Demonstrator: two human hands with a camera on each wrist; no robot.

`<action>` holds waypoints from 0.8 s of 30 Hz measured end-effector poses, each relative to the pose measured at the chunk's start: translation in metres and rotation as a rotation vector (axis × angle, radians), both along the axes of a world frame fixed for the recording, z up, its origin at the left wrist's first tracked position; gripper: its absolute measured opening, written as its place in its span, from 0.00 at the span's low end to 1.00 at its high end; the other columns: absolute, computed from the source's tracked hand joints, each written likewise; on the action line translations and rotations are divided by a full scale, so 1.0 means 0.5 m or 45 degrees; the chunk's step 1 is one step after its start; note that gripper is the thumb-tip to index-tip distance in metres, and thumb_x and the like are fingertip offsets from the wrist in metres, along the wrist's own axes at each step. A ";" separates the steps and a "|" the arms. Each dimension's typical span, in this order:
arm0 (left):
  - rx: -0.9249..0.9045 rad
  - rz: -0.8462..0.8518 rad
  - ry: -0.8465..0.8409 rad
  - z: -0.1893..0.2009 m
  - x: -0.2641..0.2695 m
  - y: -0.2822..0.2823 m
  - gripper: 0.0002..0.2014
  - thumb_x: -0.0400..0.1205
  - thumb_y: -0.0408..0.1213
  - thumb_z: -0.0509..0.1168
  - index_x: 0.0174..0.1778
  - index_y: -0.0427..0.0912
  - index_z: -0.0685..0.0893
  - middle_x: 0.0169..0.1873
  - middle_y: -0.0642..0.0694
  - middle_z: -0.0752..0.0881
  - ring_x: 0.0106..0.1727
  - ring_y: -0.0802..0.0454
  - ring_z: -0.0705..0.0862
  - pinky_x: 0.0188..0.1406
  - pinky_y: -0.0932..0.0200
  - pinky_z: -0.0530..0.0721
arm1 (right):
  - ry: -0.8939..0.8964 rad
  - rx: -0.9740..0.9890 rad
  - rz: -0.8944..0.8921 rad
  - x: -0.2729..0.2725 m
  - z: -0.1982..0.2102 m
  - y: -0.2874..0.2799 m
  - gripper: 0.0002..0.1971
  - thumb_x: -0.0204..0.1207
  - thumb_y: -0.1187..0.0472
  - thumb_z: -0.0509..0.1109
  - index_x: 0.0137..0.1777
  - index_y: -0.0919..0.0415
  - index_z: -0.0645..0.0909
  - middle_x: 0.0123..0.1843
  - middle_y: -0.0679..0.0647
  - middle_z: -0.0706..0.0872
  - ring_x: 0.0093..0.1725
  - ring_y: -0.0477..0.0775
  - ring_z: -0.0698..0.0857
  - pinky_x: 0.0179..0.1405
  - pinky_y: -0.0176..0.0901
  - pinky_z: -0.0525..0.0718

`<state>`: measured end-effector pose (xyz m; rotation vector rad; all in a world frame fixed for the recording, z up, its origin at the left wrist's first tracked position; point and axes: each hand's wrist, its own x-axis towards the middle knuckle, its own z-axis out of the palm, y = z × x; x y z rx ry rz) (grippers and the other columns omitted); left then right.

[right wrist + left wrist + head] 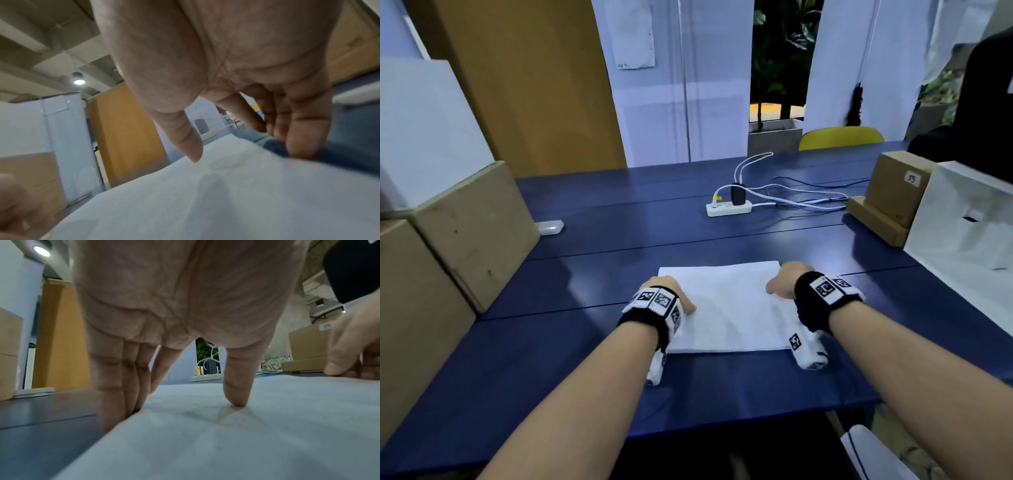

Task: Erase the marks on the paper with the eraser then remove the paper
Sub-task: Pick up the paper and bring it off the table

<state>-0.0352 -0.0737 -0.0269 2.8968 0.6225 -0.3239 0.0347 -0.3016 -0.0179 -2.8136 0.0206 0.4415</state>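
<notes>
Lying flat on the blue table (585, 359), the paper (726, 305) has a hand at each side edge. The left hand (666, 296) sets its thumb tip on the sheet, its straight fingers (115, 386) down along the paper's left edge. The right hand (789, 281) holds its thumb just above the sheet, fingers bent to the paper's right edge; whether they pinch it I cannot tell. A power strip (728, 207) lies well beyond the paper.
</notes>
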 end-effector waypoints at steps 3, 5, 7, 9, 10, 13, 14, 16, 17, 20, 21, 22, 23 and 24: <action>0.026 -0.021 -0.020 0.001 -0.006 -0.019 0.15 0.76 0.44 0.67 0.27 0.45 0.73 0.26 0.50 0.75 0.33 0.48 0.80 0.31 0.63 0.76 | 0.081 0.084 -0.050 -0.005 0.012 0.021 0.27 0.80 0.51 0.69 0.75 0.65 0.75 0.73 0.60 0.81 0.68 0.63 0.82 0.61 0.45 0.79; 0.017 0.000 0.016 0.003 -0.003 -0.021 0.18 0.76 0.50 0.68 0.27 0.45 0.71 0.27 0.49 0.74 0.38 0.45 0.79 0.39 0.58 0.78 | 0.119 0.140 -0.050 -0.005 0.024 0.023 0.27 0.80 0.54 0.70 0.76 0.66 0.74 0.73 0.62 0.81 0.64 0.63 0.82 0.58 0.45 0.78; 0.002 0.035 0.038 0.000 0.003 -0.016 0.21 0.72 0.56 0.69 0.27 0.45 0.70 0.28 0.47 0.76 0.41 0.44 0.81 0.43 0.56 0.78 | 0.171 0.224 -0.080 -0.001 0.030 0.023 0.28 0.80 0.57 0.69 0.77 0.66 0.72 0.70 0.65 0.80 0.59 0.65 0.82 0.54 0.47 0.80; -0.019 0.052 0.039 -0.008 0.007 -0.009 0.21 0.69 0.58 0.70 0.28 0.45 0.72 0.35 0.45 0.80 0.48 0.42 0.84 0.45 0.55 0.78 | 0.274 0.385 -0.136 0.005 0.028 0.014 0.23 0.78 0.59 0.70 0.71 0.66 0.74 0.50 0.65 0.79 0.40 0.63 0.80 0.37 0.46 0.81; -0.051 0.084 0.041 -0.012 0.003 -0.007 0.19 0.69 0.57 0.69 0.31 0.46 0.74 0.38 0.44 0.81 0.51 0.41 0.84 0.46 0.56 0.78 | 0.290 0.427 -0.156 0.002 0.027 0.010 0.17 0.77 0.60 0.70 0.63 0.66 0.76 0.41 0.61 0.74 0.33 0.58 0.75 0.30 0.41 0.76; -0.152 0.147 0.034 -0.027 -0.004 0.010 0.20 0.66 0.61 0.70 0.41 0.47 0.80 0.49 0.43 0.85 0.50 0.42 0.83 0.43 0.58 0.78 | 0.212 0.351 -0.103 0.004 0.014 -0.011 0.09 0.77 0.67 0.69 0.37 0.62 0.74 0.35 0.57 0.72 0.30 0.55 0.72 0.30 0.41 0.76; -0.178 0.159 0.042 -0.028 -0.008 0.015 0.22 0.65 0.62 0.71 0.42 0.48 0.80 0.51 0.43 0.86 0.48 0.42 0.83 0.42 0.58 0.78 | 0.197 0.351 -0.069 0.005 0.008 -0.018 0.11 0.77 0.68 0.69 0.35 0.59 0.73 0.38 0.57 0.75 0.35 0.55 0.75 0.39 0.44 0.82; -0.232 0.172 0.036 -0.035 -0.012 0.027 0.24 0.65 0.62 0.72 0.47 0.48 0.81 0.53 0.44 0.86 0.48 0.42 0.83 0.45 0.57 0.79 | 0.130 0.351 -0.014 0.006 -0.006 -0.041 0.07 0.78 0.66 0.70 0.42 0.56 0.76 0.48 0.58 0.81 0.46 0.56 0.80 0.56 0.45 0.85; -0.259 0.169 0.025 -0.038 -0.019 0.030 0.25 0.66 0.60 0.73 0.51 0.47 0.82 0.53 0.45 0.86 0.49 0.41 0.83 0.47 0.57 0.80 | 0.112 0.352 0.002 0.007 -0.016 -0.055 0.05 0.78 0.64 0.71 0.48 0.55 0.78 0.52 0.59 0.82 0.49 0.57 0.81 0.57 0.45 0.85; -0.389 0.215 -0.020 -0.036 -0.046 0.034 0.25 0.73 0.56 0.73 0.56 0.40 0.82 0.48 0.43 0.85 0.47 0.41 0.84 0.45 0.57 0.79 | 0.195 0.575 -0.040 -0.002 -0.046 -0.092 0.13 0.80 0.66 0.71 0.63 0.57 0.81 0.55 0.60 0.83 0.51 0.59 0.83 0.57 0.50 0.86; -0.443 0.228 -0.062 -0.038 -0.053 0.039 0.26 0.75 0.56 0.72 0.57 0.37 0.82 0.48 0.41 0.86 0.48 0.40 0.85 0.43 0.56 0.79 | 0.245 0.673 -0.064 -0.008 -0.058 -0.105 0.16 0.80 0.68 0.71 0.68 0.62 0.81 0.56 0.61 0.83 0.53 0.60 0.84 0.60 0.53 0.87; -0.494 0.253 -0.088 -0.037 -0.068 0.043 0.28 0.76 0.57 0.71 0.58 0.35 0.82 0.50 0.39 0.88 0.49 0.39 0.86 0.43 0.55 0.80 | 0.278 0.768 -0.095 -0.021 -0.065 -0.119 0.18 0.80 0.71 0.70 0.70 0.68 0.80 0.57 0.62 0.84 0.54 0.60 0.84 0.64 0.56 0.86; -0.555 0.254 -0.144 -0.042 -0.078 0.051 0.28 0.76 0.57 0.70 0.58 0.33 0.83 0.50 0.38 0.88 0.50 0.39 0.87 0.44 0.53 0.83 | 0.298 0.834 -0.114 -0.039 -0.063 -0.129 0.18 0.80 0.73 0.69 0.69 0.72 0.79 0.58 0.62 0.84 0.56 0.61 0.85 0.66 0.59 0.84; -0.649 0.265 -0.179 -0.048 -0.097 0.055 0.28 0.75 0.57 0.71 0.56 0.33 0.83 0.48 0.37 0.89 0.49 0.38 0.88 0.48 0.49 0.86 | 0.325 0.905 -0.136 -0.055 -0.070 -0.141 0.14 0.81 0.75 0.67 0.65 0.76 0.80 0.58 0.62 0.86 0.57 0.63 0.86 0.68 0.61 0.83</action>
